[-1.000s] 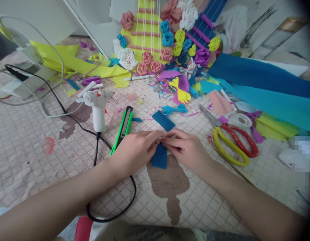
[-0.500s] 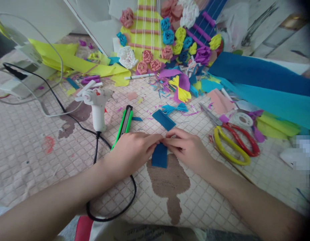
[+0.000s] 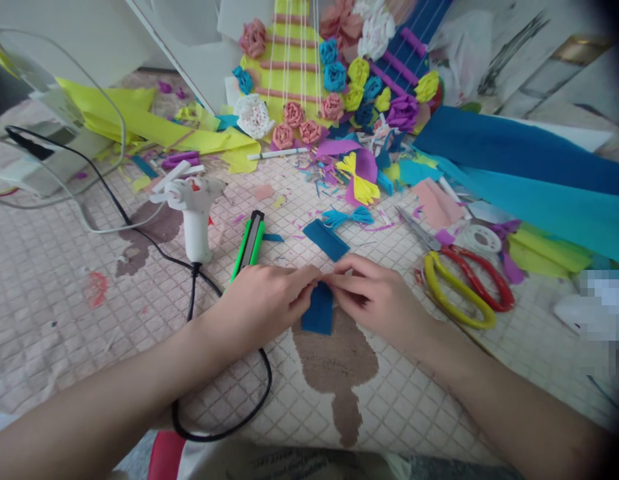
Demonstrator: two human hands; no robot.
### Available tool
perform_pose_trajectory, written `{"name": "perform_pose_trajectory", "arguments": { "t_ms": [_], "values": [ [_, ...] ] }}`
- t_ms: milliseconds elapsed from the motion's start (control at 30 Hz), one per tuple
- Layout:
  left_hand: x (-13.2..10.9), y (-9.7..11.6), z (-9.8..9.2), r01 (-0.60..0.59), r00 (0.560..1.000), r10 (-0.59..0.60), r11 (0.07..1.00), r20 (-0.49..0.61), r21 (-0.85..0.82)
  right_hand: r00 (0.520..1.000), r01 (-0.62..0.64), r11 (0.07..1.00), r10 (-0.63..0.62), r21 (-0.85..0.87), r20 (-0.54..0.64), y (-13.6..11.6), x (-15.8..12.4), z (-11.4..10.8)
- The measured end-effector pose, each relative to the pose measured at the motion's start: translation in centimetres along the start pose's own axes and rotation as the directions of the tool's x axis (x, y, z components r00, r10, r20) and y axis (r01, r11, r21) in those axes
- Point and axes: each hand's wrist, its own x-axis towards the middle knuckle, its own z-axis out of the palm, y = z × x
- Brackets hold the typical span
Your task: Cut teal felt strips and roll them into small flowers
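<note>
A dark blue paper strip [image 3: 318, 315] hangs down toward me, its far end pinched between my two hands. My left hand [image 3: 275, 291] holds that end from the left, fingers pressed together. From the right, the fingertips of my right hand [image 3: 372, 291] close on the same end and meet the left ones. The pinched edge itself is hidden by the fingers. Just beyond lies another dark blue paper piece [image 3: 326, 240], with a light blue fringed paper bow [image 3: 347, 217] touching its far side. Left of them rests a green utility knife [image 3: 249, 245].
A white glue gun [image 3: 195, 223] stands at left, its black cord [image 3: 269, 380] looping under my left arm. Scissors [image 3: 462, 287] with red and yellow handles lie at right, near a tape roll [image 3: 478, 240]. Paper-flower-covered guitar shapes [image 3: 289, 73] and paper scraps fill the back.
My fingers shift very slightly at the pinched end of the blue strip. Otherwise the scene stays the same.
</note>
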Motion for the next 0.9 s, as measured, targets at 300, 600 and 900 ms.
{"name": "perform_pose_trajectory", "arguments": {
  "t_ms": [300,600,900],
  "values": [
    [-0.2,0.1,-0.3,-0.024,0.997,0.019,0.997,0.07,0.075,0.996,0.031,0.994,-0.022,-0.102,0.085,0.2,0.0,-0.5],
    [-0.1,0.1,-0.6,0.003,0.993,-0.011,0.998,0.117,0.067,0.998,-0.029,0.999,0.03,0.017,-0.063,0.3,0.5,0.6],
    [0.0,0.1,-0.7,0.007,0.991,-0.013,0.999,0.131,0.048,0.995,0.024,0.997,-0.016,-0.079,0.097,0.4,0.2,0.1]
  ]
}}
